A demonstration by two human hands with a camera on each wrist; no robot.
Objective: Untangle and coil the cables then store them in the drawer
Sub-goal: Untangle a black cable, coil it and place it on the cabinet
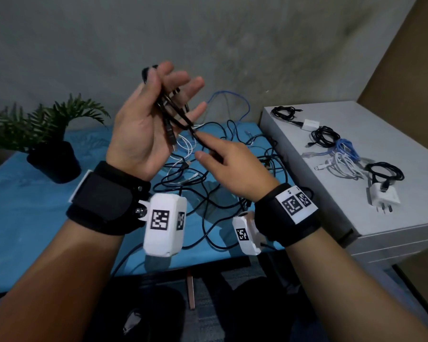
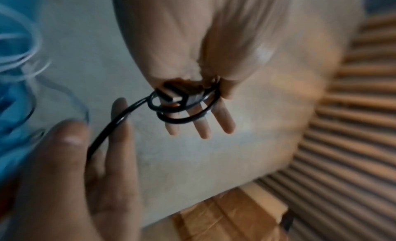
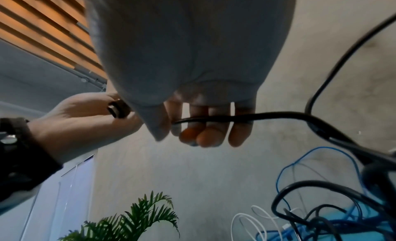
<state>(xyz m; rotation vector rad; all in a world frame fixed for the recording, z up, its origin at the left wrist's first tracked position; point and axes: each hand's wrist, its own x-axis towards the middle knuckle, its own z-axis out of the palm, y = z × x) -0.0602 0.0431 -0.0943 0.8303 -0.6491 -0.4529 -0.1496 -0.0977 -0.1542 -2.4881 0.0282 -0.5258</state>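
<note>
My left hand [image 1: 168,82] is raised with the palm toward me. Its fingers are spread and a few loops of a black cable [image 1: 176,114] hang round them. The thumb pins the loops, and a USB plug [image 2: 171,96] shows at the base of the fingers. My right hand [image 1: 208,146] is just below and to the right. It pinches the free strand of the same black cable [image 3: 214,117] between thumb and fingers. That strand runs down into the tangle of black, white and blue cables [image 1: 208,191] on the blue table [image 1: 35,208].
A white drawer unit [image 1: 331,201] stands at the right. On its top lie several coiled cables [image 1: 331,141] and white chargers [image 1: 383,195]. A potted plant [image 1: 50,139] stands at the table's back left, and a grey wall is behind.
</note>
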